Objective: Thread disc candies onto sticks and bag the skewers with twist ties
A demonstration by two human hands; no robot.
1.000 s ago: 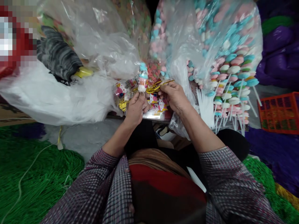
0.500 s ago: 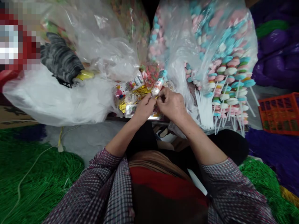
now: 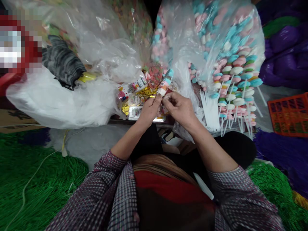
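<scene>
A stick of stacked blue, white and pink sweets in a clear wrapper (image 3: 165, 84) tilts up and to the right above my hands. My left hand (image 3: 149, 109) pinches its lower end with closed fingers. My right hand (image 3: 179, 107) is closed too, its fingertips against the same lower end, beside the left hand's fingertips. Just beyond my hands lie gold twist ties (image 3: 144, 93) and small printed wrappers (image 3: 136, 86) on a low surface.
A big clear bag of blue, pink and white lollipops (image 3: 231, 67) stands at the right, white sticks (image 3: 210, 109) beside it. Clear and white plastic bags (image 3: 62, 99) fill the left. An orange crate (image 3: 290, 115) sits far right. Green netting (image 3: 29, 183) covers the floor.
The sweet stick went from upright in the left hand to tilted right. My right hand came in from the gold ties and joined the left at the stick's lower end.
</scene>
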